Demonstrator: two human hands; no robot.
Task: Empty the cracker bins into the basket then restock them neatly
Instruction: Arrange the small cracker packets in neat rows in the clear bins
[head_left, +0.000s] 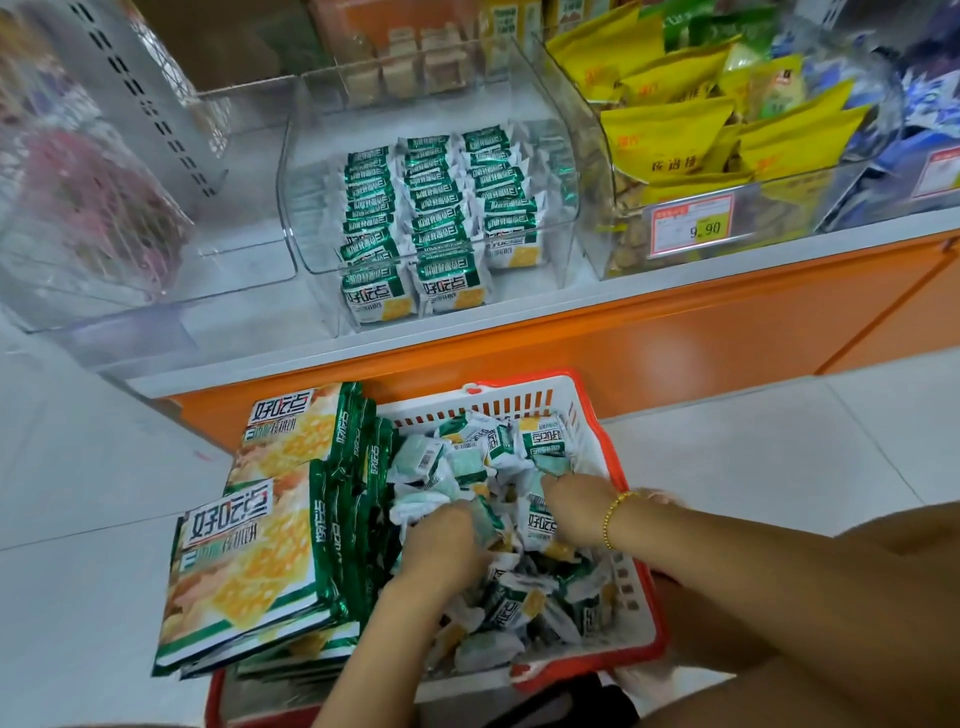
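Red-rimmed basket (612, 453) sits on the floor below the shelf, heaped with loose cracker packets (467, 457); large flat bags (260, 545) cover its left side. The left hand (441, 540) and right hand (576, 512) are sunk in the heap, fingertips buried, so I cannot tell whether either grips anything. Above, the clear bin (311, 218) holds three rows of lined-up packets (441, 208), the rear ones lost in glare.

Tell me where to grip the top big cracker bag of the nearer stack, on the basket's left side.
Probably its left long edge, coming from the left. The top big bag lies face up on its stack and that edge overhangs the basket freely; its right side is crowded by small packs.
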